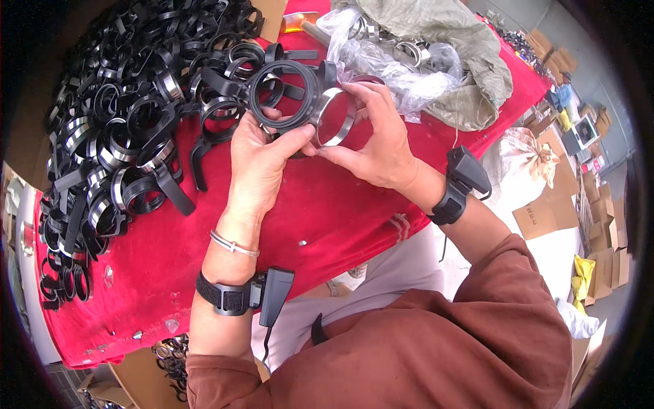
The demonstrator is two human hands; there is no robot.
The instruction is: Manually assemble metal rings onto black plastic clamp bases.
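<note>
The left hand [255, 160] is gripping a round black plastic ring with a strap-like handle [283, 95], its thumb pressing across the lower rim and its fingers curling behind. The right hand [378, 140] is pinching a shiny silver metal band [335, 117], thumb below and fingertips on its upper edge, and is holding it tilted so that its open face is showing. The metal band is touching the right side of the black ring, and both are being held just above the red cloth-covered table [327, 211], near its far middle part.

To the left, a large heap of black rings with silver liners [129, 129] is spreading over the table, reaching from the far edge down toward the near left corner. Just behind the hands, a crumpled clear plastic bag [388, 65] is lying with more silver bands showing inside it, and a grey-green woven sack [449, 54] is lying beside and partly over that bag.

Each wrist is wearing a black strap with a small black device: one on the left wrist [235, 296], one on the right wrist [460, 184]. A thin silver bracelet [234, 244] is sitting on the left forearm. The person is wearing a rust-brown long-sleeved top [443, 334]. On the floor to the right, brown cardboard boxes [606, 252] are lying about.
</note>
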